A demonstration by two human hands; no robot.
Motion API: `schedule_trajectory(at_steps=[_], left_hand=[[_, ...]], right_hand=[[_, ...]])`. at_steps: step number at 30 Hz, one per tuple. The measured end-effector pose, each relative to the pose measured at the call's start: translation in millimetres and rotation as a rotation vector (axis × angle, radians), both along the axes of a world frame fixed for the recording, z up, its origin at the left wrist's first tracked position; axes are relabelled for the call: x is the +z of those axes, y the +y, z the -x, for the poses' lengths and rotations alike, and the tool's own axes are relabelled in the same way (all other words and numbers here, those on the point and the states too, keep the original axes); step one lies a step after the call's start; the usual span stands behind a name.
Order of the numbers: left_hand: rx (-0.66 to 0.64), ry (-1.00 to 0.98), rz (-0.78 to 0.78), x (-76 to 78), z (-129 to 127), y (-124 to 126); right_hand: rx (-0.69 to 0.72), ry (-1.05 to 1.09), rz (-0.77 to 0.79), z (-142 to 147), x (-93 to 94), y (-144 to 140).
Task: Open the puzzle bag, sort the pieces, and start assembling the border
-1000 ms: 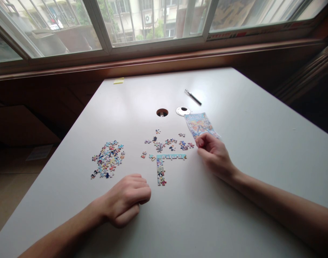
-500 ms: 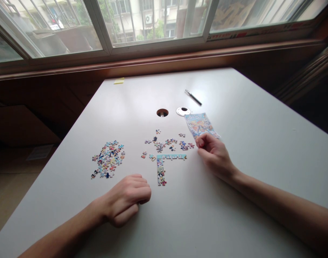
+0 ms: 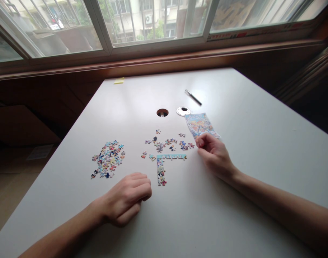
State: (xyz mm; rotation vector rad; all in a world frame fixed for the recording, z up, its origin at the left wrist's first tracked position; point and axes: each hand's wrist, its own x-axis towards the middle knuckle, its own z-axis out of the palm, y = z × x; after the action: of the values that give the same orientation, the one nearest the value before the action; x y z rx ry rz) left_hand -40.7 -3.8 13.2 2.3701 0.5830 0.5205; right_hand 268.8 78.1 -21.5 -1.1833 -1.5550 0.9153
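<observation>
— Start with the big things. What sits around you?

— The white table [image 3: 234, 107] takes up nearly the whole view. On it, your left hand [image 3: 126, 200] rests as a loose fist near the front edge, and I see nothing held in it. Your right hand [image 3: 214, 154] lies curled, fingertips pinched together; whether a piece sits between them I cannot tell.

— Where is the puzzle itself?

— The joined corner strip [image 3: 164, 163], an L of edge pieces, lies between your hands, just beside your left knuckles. The big loose pile [image 3: 108, 159] is off to your left, and a small scatter of pieces [image 3: 169, 143] lies just beyond the strip. The reference picture [image 3: 200, 124] touches your right fingertips.

— What could go wrong?

— I judge the strip is most at risk: your left knuckles are close enough that a sideways slide could push its lower leg apart. A sweep of your right wrist could drag the scatter into the strip or nudge the picture. The open cable hole [image 3: 162, 112] lies beyond the scatter, and a flicked piece could drop through. The pen [image 3: 193, 97] is well apart and looks harmless.
</observation>
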Motion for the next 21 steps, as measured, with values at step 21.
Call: schedule_trajectory(at_steps=[21], left_hand=[[0.097,-0.188,-0.233,-8.2,-6,0]], right_hand=[[0.004,0.015,0.000,0,-0.7,1]])
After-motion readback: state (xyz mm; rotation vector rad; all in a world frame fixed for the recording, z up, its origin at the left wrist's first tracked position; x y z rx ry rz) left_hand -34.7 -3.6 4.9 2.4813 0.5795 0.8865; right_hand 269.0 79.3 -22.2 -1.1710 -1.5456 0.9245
